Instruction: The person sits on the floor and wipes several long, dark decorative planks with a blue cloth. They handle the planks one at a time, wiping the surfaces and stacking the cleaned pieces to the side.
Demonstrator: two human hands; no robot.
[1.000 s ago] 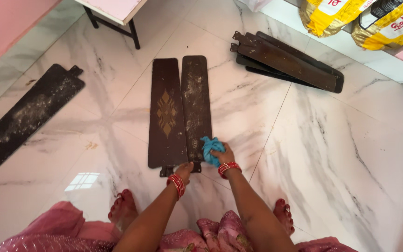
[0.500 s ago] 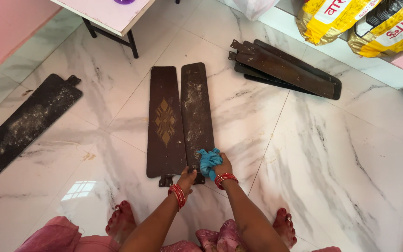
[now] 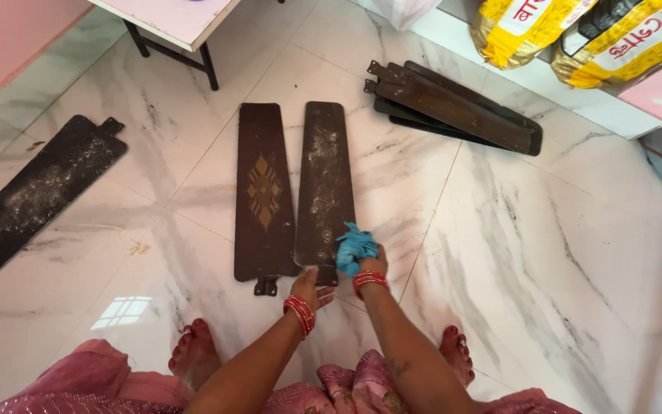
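A blue cloth [image 3: 355, 248] is being gripped in the right hand [image 3: 371, 264] and pressed on the near end of the dusty fan blade [image 3: 325, 184], which is lying on the marble floor [image 3: 545, 253]. The blade's base is being steadied by the left hand [image 3: 308, 285], apparently with fingers spread flat. Long lengthwise strokes are being called for, with the blade pinned firmly.

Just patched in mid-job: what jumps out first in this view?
Two brown fan blades lie side by side at mid-floor: the left blade bears a gold diamond motif, the dusty blade beside it is streaked with white dust. The right hand presses a blue cloth on the dusty blade's near end, while the left hand rests at that end. Another dusty blade lies far left, and a stack of blades sits upper right.
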